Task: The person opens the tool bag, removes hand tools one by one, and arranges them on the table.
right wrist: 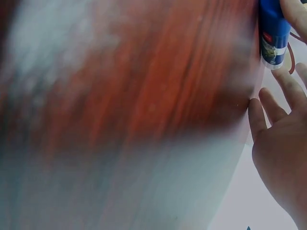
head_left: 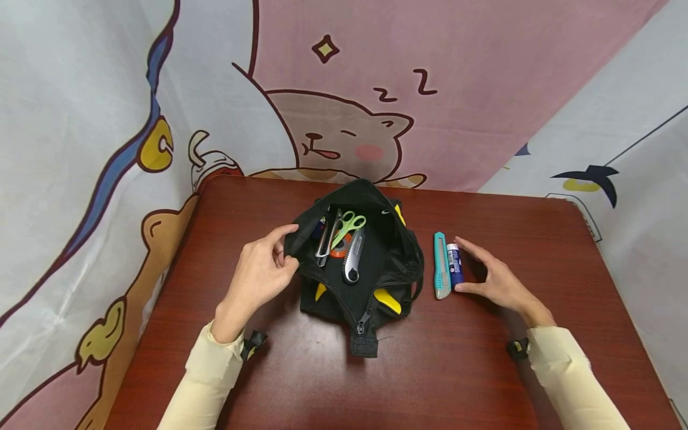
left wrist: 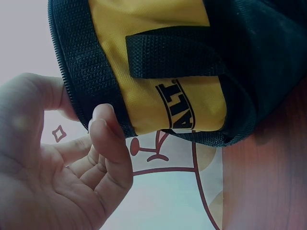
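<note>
My left hand [head_left: 260, 269] pinches the left rim of a black and yellow bag [head_left: 384, 257], whose zipped mouth stands open; the left wrist view shows the bag's yellow side [left wrist: 158, 96] with a strap and lettering. Inside lie green-handled scissors [head_left: 352, 222], a grey utility knife [head_left: 353, 257], a dark-and-silver cutter [head_left: 325, 242] and an orange ring-shaped item [head_left: 341, 246], partly covered. On the table, my right hand [head_left: 497, 278] spreads thumb and forefinger at the two ends of a blue glue stick [head_left: 454, 266]; a firm grip does not show. A teal utility knife [head_left: 441, 269] lies alongside it.
The reddish-brown wooden table [head_left: 430, 382] carries everything. A cartoon-printed cloth [head_left: 344, 131] hangs behind it and along both sides. The bag's zipper end [head_left: 364, 343] points toward me.
</note>
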`<state>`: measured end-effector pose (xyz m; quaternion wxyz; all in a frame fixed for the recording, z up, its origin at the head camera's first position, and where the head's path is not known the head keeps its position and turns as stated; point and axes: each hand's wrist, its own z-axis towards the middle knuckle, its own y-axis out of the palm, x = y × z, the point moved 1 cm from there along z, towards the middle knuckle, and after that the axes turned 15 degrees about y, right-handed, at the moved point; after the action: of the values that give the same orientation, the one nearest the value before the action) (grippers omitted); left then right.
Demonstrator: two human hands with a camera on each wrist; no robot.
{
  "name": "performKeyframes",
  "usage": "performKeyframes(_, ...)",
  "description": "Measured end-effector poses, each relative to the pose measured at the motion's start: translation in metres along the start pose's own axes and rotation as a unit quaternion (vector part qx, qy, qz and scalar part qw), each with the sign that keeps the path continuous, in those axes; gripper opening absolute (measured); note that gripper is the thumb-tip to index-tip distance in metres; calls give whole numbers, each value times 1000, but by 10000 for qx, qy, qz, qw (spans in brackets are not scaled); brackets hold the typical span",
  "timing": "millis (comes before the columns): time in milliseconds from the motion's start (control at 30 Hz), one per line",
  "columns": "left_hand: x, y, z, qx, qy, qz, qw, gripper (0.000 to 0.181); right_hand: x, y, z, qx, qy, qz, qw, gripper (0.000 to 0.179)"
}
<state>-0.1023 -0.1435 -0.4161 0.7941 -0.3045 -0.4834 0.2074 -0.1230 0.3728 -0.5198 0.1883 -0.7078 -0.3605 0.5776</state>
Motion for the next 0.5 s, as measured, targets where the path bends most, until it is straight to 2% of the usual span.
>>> performKeyframes(233,1,0,0,-17,-9,8,10000,61,-2,-1,0,-39,84,67,9999,112)
performKeyframes(500,0,0,-1,-18,-13,-5,10000,60,-1,-2,-3,94,206,-151,9996,117)
